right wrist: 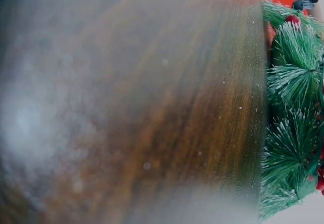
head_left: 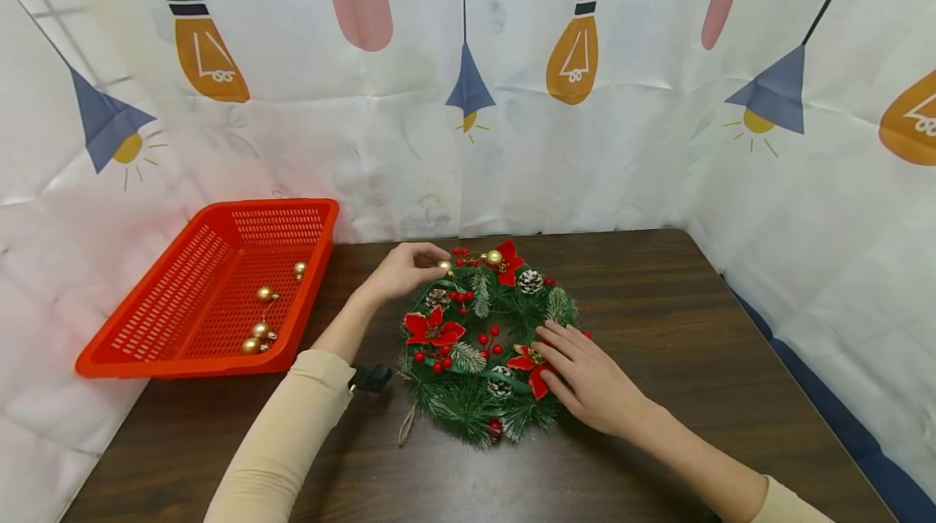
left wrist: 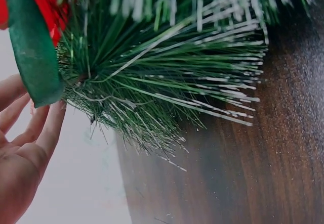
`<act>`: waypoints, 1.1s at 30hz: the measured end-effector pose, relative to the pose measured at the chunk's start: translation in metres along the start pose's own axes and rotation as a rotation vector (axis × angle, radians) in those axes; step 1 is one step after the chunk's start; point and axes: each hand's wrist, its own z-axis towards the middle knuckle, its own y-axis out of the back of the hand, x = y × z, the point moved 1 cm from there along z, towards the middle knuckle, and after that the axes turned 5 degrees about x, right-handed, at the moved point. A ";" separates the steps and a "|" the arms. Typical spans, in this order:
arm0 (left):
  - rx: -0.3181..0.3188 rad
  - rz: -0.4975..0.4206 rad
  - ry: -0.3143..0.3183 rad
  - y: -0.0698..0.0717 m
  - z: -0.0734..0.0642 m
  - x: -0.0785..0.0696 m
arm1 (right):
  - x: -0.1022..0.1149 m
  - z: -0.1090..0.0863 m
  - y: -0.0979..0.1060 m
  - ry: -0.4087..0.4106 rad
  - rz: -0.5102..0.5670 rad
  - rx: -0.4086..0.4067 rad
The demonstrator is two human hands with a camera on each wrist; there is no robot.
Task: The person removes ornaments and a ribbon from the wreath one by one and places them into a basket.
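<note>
Left hand [head_left: 400, 271]: fingers pinching one gold ball [head_left: 445, 265], wreath [head_left: 468, 405] just beside them. Right hand [head_left: 594, 383]: fingers slightly spread on the wreath, red flower [head_left: 539, 383] at their tips.

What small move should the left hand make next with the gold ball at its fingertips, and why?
Probably the left hand should gently settle the gold ball into the far left edge of the wreath. It pinches the ball right at that edge, and the right hand rests on the wreath's right side, which may steady it.

Glare and apparent blur haze the tabletop [right wrist: 167, 107].
</note>
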 end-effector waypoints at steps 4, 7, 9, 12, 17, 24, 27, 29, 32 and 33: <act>0.002 0.010 -0.014 -0.001 -0.003 -0.005 | 0.000 0.000 0.001 -0.001 0.005 0.003; 0.005 0.016 -0.035 -0.001 -0.005 -0.008 | 0.001 0.000 0.001 -0.003 0.005 0.008; 0.007 0.022 -0.052 -0.001 -0.007 -0.011 | 0.000 0.000 0.000 -0.006 0.001 0.011; 0.013 0.020 -0.069 -0.002 -0.009 -0.015 | 0.000 0.000 0.000 -0.007 0.000 0.017; 0.029 0.022 -0.084 -0.003 -0.013 -0.022 | 0.000 0.000 0.000 -0.008 0.003 0.020; 0.054 0.048 -0.114 -0.007 -0.019 -0.031 | -0.001 0.000 0.000 -0.005 0.000 0.014; 0.062 0.057 -0.125 -0.009 -0.023 -0.034 | -0.001 0.000 0.001 -0.004 0.002 0.013; 0.068 0.070 -0.133 -0.010 -0.026 -0.036 | -0.001 0.000 0.001 -0.004 0.002 0.013; 0.079 0.099 -0.146 -0.011 -0.029 -0.037 | -0.001 0.000 0.001 -0.002 0.003 0.016; 0.084 0.109 -0.151 -0.012 -0.030 -0.037 | -0.001 0.000 0.001 -0.002 0.002 0.017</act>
